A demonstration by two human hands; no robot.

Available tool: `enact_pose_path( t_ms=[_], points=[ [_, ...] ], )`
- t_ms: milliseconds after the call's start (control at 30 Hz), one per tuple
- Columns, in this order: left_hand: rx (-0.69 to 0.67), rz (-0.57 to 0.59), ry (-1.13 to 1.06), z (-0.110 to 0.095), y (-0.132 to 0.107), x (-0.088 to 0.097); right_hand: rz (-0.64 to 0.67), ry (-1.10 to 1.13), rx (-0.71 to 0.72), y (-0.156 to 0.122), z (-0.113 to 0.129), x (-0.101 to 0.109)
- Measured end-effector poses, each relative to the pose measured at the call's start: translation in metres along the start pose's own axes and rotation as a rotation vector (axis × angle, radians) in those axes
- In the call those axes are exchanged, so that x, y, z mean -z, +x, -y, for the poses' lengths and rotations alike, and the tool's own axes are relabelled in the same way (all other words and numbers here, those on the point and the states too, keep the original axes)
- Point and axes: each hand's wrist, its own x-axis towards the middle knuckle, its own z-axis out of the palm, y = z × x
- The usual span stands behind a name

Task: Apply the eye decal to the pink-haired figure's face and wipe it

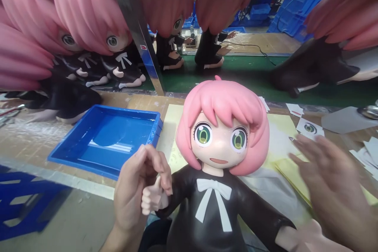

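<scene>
A large figure (pixel 218 204) with pink bobbed hair, green eyes, a black dress and a white bow lies face up, leaning toward me. My left hand (pixel 144 185) has its fingers curled around the figure's small raised hand, at the left. To the right, my right hand (pixel 333 181) is blurred, with fingers stretched out above the figure's other arm. By its fingertips is a tiny dark-and-white piece, and I cannot tell whether it touches them. A paper cutout with a printed eye (pixel 310 128) lies just beyond that hand.
At left, a blue tray (pixel 153 126) holds clear liquid. Similar pink-haired figures (pixel 88 12) line the green conveyor (pixel 245 75) behind, near a slanted metal post (pixel 136 19). Yellow sheets (pixel 286 126) lie under the figure, and white paper scraps (pixel 367 153) are at the right.
</scene>
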Motion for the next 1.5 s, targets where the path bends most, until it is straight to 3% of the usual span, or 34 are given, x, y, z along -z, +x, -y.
enact_pose_path(
  t_ms=[133, 233, 467, 767, 1300, 1500],
  points=[
    [0.000, -0.047, -0.005, -0.001, -0.002, -0.005, 0.180, 0.102, -0.092, 0.009, 0.011, -0.051],
    [0.000, -0.055, -0.008, -0.001, -0.001, -0.006, 0.213, 0.112, -0.138, 0.012, 0.023, -0.065],
    [-0.004, -0.029, 0.013, 0.001, 0.000, -0.001, 0.196, 0.173, -0.146, 0.008, 0.037, -0.067],
    [0.019, -0.037, 0.014, -0.001, 0.000, 0.000, 0.187, 0.208, -0.149, 0.011, 0.028, -0.069],
    [0.004, -0.018, 0.002, -0.001, 0.001, 0.001, 0.276, 0.246, -0.176, 0.012, 0.038, -0.062],
    [0.012, -0.032, 0.021, -0.002, 0.001, 0.000, 0.380, 0.253, -0.178, 0.013, 0.033, -0.056]
  ],
)
